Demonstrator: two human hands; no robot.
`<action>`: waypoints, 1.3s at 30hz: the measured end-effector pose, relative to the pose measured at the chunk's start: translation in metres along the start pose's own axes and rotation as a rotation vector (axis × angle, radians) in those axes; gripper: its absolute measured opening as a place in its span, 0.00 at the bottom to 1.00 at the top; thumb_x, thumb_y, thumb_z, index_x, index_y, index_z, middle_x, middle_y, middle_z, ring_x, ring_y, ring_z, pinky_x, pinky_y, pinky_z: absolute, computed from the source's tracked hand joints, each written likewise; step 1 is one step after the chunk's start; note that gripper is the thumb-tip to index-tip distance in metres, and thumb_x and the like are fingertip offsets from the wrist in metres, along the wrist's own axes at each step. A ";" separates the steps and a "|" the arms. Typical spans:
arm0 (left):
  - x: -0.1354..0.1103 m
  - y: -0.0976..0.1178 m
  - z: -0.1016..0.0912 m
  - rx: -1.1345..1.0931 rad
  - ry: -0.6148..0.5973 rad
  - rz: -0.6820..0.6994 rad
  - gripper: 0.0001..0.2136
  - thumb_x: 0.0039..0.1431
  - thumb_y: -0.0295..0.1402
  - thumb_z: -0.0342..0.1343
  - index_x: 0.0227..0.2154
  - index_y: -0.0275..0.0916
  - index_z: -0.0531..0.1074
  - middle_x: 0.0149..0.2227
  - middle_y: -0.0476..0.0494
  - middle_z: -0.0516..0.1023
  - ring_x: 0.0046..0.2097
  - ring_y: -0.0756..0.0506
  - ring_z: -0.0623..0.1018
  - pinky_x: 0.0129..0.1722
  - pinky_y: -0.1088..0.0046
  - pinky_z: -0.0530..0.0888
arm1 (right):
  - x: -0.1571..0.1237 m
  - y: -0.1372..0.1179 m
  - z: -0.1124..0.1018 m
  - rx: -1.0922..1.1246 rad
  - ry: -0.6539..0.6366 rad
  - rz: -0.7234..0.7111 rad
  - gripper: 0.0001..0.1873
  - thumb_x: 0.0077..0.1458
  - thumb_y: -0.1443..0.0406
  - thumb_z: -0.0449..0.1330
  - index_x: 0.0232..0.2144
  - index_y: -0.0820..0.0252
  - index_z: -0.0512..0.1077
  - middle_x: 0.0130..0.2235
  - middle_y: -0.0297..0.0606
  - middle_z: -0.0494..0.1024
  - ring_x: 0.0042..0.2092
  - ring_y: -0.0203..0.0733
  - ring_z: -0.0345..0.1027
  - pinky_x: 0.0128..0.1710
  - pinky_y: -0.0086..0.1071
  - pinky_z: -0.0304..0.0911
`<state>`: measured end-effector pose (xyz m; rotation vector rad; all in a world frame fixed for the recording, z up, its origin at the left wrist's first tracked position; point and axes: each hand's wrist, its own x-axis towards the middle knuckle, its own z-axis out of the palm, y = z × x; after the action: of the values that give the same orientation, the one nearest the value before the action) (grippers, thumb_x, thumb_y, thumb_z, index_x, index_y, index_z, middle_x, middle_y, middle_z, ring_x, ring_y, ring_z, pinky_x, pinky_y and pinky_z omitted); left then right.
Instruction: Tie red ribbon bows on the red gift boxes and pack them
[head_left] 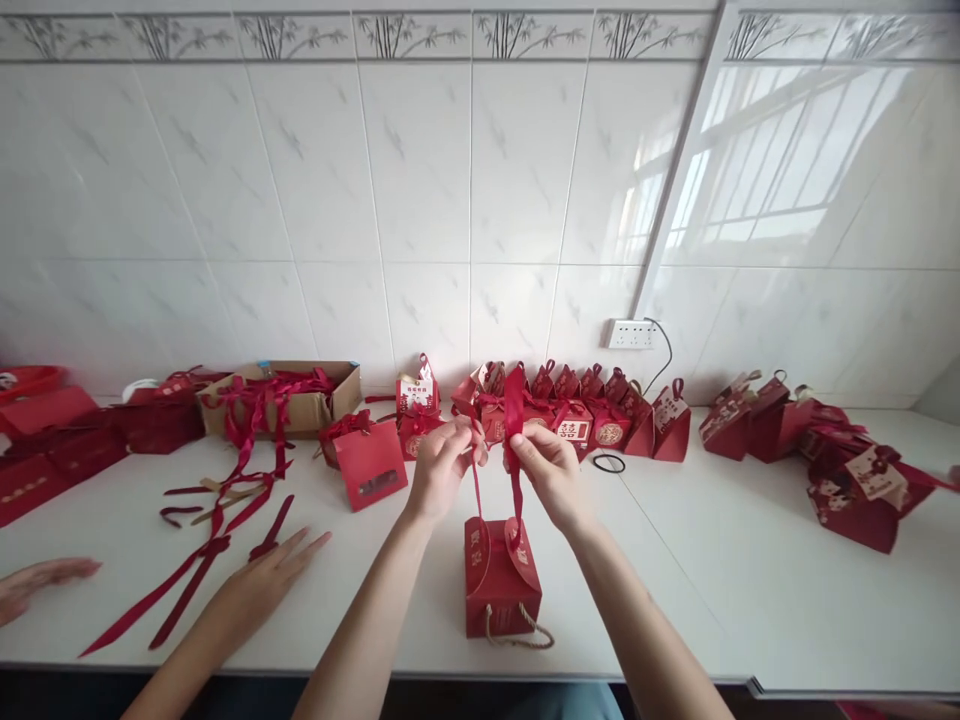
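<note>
A small red gift box (501,595) with a rope handle (517,640) stands on the white table near its front edge, between my forearms. Red ribbon (516,490) rises from the top of the box in two strands. My left hand (444,465) pinches the left strand above the box. The right strand is gripped between thumb and fingers of my right hand (551,470), and part of it sticks up above that hand. Both hands are raised close to each other, in front of the row of boxes at the back.
Several finished-looking red boxes (574,430) line the wall, with more at the right (855,495). A cardboard box (319,405) of ribbons, loose ribbons (202,570) and another person's hand (270,580) are on the left. A black ring (609,463) lies right of centre.
</note>
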<state>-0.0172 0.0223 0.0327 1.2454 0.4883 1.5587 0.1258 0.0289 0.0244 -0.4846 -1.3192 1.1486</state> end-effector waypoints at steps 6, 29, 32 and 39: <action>-0.006 -0.005 0.001 0.172 0.036 0.079 0.08 0.52 0.35 0.59 0.35 0.40 0.74 0.28 0.48 0.71 0.29 0.50 0.70 0.32 0.72 0.67 | -0.002 -0.004 0.004 -0.001 0.007 0.013 0.11 0.49 0.56 0.64 0.27 0.58 0.73 0.24 0.30 0.69 0.26 0.31 0.58 0.27 0.27 0.55; 0.001 0.008 0.019 -0.051 0.104 -0.123 0.11 0.44 0.41 0.63 0.33 0.49 0.74 0.25 0.45 0.75 0.28 0.42 0.75 0.21 0.69 0.67 | -0.008 -0.006 0.000 -0.069 -0.051 -0.035 0.13 0.51 0.54 0.62 0.26 0.56 0.72 0.23 0.32 0.71 0.28 0.36 0.64 0.33 0.33 0.63; 0.001 0.004 0.018 -0.113 0.137 -0.152 0.10 0.47 0.45 0.60 0.32 0.50 0.74 0.25 0.44 0.75 0.28 0.41 0.76 0.20 0.68 0.67 | -0.005 -0.012 0.004 -0.082 -0.083 -0.043 0.14 0.50 0.53 0.62 0.23 0.57 0.70 0.22 0.31 0.71 0.27 0.37 0.65 0.34 0.34 0.64; 0.005 0.005 0.015 -0.128 0.165 -0.104 0.11 0.50 0.47 0.56 0.33 0.50 0.75 0.23 0.45 0.75 0.26 0.40 0.76 0.20 0.66 0.68 | 0.001 -0.018 0.002 -0.172 0.052 -0.085 0.15 0.45 0.56 0.66 0.29 0.57 0.68 0.27 0.32 0.72 0.30 0.36 0.67 0.34 0.31 0.63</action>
<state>-0.0056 0.0206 0.0445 0.9847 0.5416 1.5853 0.1306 0.0214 0.0402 -0.5744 -1.3860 0.9514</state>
